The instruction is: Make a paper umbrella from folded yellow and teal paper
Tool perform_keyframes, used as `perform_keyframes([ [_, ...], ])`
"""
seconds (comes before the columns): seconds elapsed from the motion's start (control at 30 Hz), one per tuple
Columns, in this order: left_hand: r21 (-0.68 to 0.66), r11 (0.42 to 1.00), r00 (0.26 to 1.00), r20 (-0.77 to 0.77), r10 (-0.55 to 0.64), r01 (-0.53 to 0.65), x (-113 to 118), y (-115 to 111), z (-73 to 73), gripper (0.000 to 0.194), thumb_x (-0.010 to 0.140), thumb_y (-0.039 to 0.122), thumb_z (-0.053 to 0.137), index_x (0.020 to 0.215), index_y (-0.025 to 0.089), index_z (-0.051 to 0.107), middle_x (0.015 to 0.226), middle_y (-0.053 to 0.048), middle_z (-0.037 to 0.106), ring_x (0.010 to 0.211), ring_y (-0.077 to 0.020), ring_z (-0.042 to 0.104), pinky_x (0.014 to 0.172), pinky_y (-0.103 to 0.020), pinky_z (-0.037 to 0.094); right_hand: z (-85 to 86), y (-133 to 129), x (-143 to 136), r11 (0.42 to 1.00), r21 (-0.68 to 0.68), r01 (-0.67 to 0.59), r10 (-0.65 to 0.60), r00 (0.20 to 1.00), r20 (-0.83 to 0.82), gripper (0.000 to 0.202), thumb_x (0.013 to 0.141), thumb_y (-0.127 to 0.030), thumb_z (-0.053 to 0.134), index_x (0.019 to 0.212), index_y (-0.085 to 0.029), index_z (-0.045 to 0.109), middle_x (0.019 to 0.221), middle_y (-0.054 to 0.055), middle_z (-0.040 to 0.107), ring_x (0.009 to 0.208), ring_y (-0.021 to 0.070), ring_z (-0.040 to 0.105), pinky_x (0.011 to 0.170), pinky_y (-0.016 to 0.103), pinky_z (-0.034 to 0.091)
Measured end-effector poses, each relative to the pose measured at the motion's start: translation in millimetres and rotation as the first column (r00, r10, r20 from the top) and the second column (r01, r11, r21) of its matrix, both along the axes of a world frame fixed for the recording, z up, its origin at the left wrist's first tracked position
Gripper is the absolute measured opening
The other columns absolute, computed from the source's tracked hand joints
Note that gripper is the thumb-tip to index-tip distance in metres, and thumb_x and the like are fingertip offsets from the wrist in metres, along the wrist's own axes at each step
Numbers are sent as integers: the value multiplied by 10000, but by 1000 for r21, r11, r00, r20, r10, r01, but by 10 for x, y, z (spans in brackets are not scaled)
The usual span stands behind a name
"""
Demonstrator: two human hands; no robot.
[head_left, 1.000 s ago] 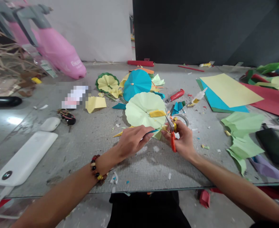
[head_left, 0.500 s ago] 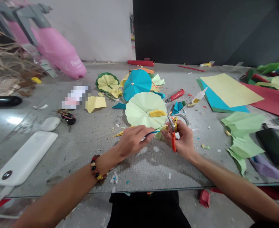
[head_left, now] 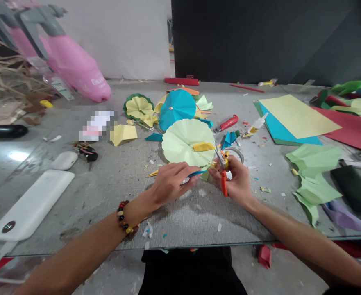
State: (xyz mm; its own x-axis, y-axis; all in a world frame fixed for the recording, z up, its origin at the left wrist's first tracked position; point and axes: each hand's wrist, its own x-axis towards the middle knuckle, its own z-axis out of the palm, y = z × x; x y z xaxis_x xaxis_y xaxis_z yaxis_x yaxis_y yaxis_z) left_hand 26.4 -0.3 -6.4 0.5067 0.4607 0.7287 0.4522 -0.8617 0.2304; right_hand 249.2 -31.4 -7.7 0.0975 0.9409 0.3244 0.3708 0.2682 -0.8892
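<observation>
Grey textured table point(head_left: 180, 223), smooth white power bank point(head_left: 32, 205), left hand's point(head_left: 171, 180) grip pinching folded blue paper point(head_left: 198, 173), right hand's point(head_left: 238, 180) grip closed round red-handled scissors point(head_left: 223, 181), scalloped pale green paper disc point(head_left: 180, 143) just beyond, pleated blue disc point(head_left: 182, 107), pink bottle point(head_left: 76, 65), its white lettering mostly unclear

Head cam, faces fwd/down, close over tbl point(head_left: 183, 223)

Pink spray bottle point(head_left: 76, 67) back left; white power bank point(head_left: 34, 203) front left
</observation>
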Motion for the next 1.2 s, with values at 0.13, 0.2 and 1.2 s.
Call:
perform_keyframes([
  [0.13,-14,1000,1000,0,4,-4,-4,-1,8,99,997,263,621,1068,206,659,872,1,752,730,-125,680,678,-253,494,6,-1,-3,1000,-8,-13,13,1000,3,198,807,-318,772,930,-240,637,727,-37,523,649,130,472,604,293,412],
  [0.2,-16,1000,1000,0,3,-3,0,-1,16,100,998,268,622,1065,205,660,875,0,753,736,-126,683,680,-251,496,2,-2,-2,1000,-5,-18,18,1000,0,200,810,-317,775,937,-241,640,733,-35,526,653,132,479,606,293,418],
  [1.2,-58,998,1000,-11,4,-4,1,24,-16,205,1015,266,612,1211,220,650,1003,-30,739,846,-134,717,703,-238,539,36,-9,-11,1000,-7,-24,23,999,-26,226,783,-320,806,923,-243,646,731,-30,552,650,138,519,621,309,457],
])
